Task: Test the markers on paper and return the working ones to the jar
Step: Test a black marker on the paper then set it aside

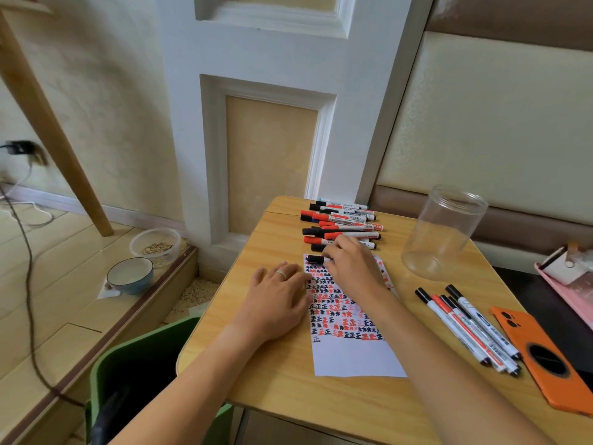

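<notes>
both hands work: my left hand [282,293] lies flat on the paper [349,319] so it cannot slide, my right hand [349,261] pinches a black-capped marker [317,259] at the sheet's 12 o'clock edge. at 2 o'clock the jar [442,232] waits, empty.

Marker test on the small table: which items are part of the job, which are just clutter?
Job:
- marker pile at the far edge
- black-capped marker held by right hand
- paper, steadied by left hand
- clear jar, looks empty
- four thin markers

Clutter:
- orange phone
- floor bowls
- green bin
</notes>
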`<move>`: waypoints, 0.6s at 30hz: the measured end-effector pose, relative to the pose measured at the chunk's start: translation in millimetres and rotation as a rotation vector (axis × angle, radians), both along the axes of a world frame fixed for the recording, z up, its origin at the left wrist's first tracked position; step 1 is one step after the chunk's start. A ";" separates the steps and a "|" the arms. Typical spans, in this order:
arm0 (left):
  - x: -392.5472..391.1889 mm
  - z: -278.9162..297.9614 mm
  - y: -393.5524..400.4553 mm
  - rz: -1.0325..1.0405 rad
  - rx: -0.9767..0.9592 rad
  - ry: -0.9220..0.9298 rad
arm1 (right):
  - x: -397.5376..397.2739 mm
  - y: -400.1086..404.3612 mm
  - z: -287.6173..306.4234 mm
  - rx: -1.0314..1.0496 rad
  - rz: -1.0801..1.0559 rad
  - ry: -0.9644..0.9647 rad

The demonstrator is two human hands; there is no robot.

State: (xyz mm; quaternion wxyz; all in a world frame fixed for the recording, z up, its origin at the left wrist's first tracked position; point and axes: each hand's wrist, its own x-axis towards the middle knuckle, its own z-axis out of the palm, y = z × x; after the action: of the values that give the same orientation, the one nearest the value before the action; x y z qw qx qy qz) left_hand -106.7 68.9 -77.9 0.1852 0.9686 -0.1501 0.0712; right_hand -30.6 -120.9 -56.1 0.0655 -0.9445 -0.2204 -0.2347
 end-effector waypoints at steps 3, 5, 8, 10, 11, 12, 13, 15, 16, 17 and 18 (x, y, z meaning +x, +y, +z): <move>-2.3 1.1 -0.8 0.028 -0.085 -0.040 | -16.9 -1.5 4.5 -0.004 0.055 -0.053; -4.2 4.4 -1.8 0.058 -0.196 -0.092 | -36.1 -3.5 6.4 -0.001 0.115 -0.071; -9.0 11.5 -5.7 -0.029 -0.329 -0.123 | -67.2 -10.0 7.2 -0.014 0.180 -0.060; -14.5 14.9 -11.1 -0.147 -0.330 -0.145 | -84.9 -16.0 6.5 -0.023 0.193 -0.072; -17.1 15.1 -14.4 -0.194 -0.315 -0.158 | -93.4 -18.8 5.7 -0.026 0.186 -0.087; -20.0 15.5 -17.8 -0.228 -0.305 -0.159 | -101.6 -21.7 4.2 -0.025 0.175 -0.106; -22.1 15.1 -20.8 -0.252 -0.297 -0.157 | -110.3 -24.3 2.4 -0.017 0.161 -0.123; -26.4 15.7 -26.1 -0.288 -0.285 -0.141 | -126.4 -29.3 0.1 0.024 0.133 -0.129; -29.1 16.5 -28.9 -0.300 -0.278 -0.127 | -132.2 -32.0 -0.2 0.049 0.123 -0.106; -31.3 16.9 -31.4 -0.309 -0.274 -0.109 | -136.7 -34.6 0.5 0.068 0.118 -0.075; -33.6 17.5 -33.6 -0.314 -0.274 -0.084 | -139.5 -37.3 1.3 0.077 0.114 -0.048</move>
State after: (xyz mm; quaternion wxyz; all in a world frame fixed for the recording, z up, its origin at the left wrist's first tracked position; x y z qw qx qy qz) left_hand -140.3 35.3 -60.4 0.3174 0.8952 -0.2958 0.1016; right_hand -170.1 -158.1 -54.8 0.1095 -0.9214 -0.2661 -0.2614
